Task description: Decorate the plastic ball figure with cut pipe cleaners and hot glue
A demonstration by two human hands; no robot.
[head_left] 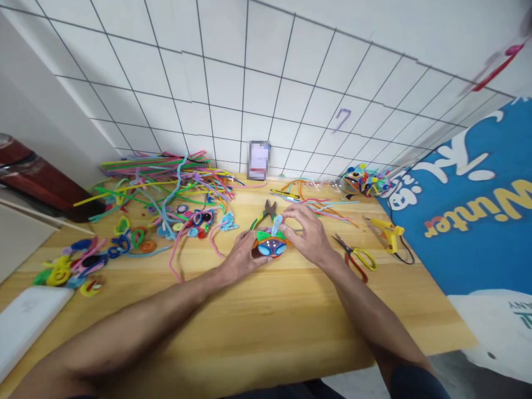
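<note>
My left hand [241,256] is closed around the side of a small craft figure [272,245] with blue oval eyes and green and orange parts. On top of the figure stands a light-blue pipe-cleaner piece [277,224]. The fingers of my right hand [306,233] are bent around this piece and appear to pinch it. Just behind the figure lie pliers [270,209] with green and yellow handles, their jaws pointing away from me. To the right of my right hand are scissors [356,258] with red and yellow handles.
A heap of pipe cleaners [166,177] fills the back left, with coiled shapes [91,255] nearer. A phone [258,159] leans on the tiled wall. A yellow glue gun [388,233] with a cable and colourful finished pieces [366,180] are right. A white box [31,321] lies left.
</note>
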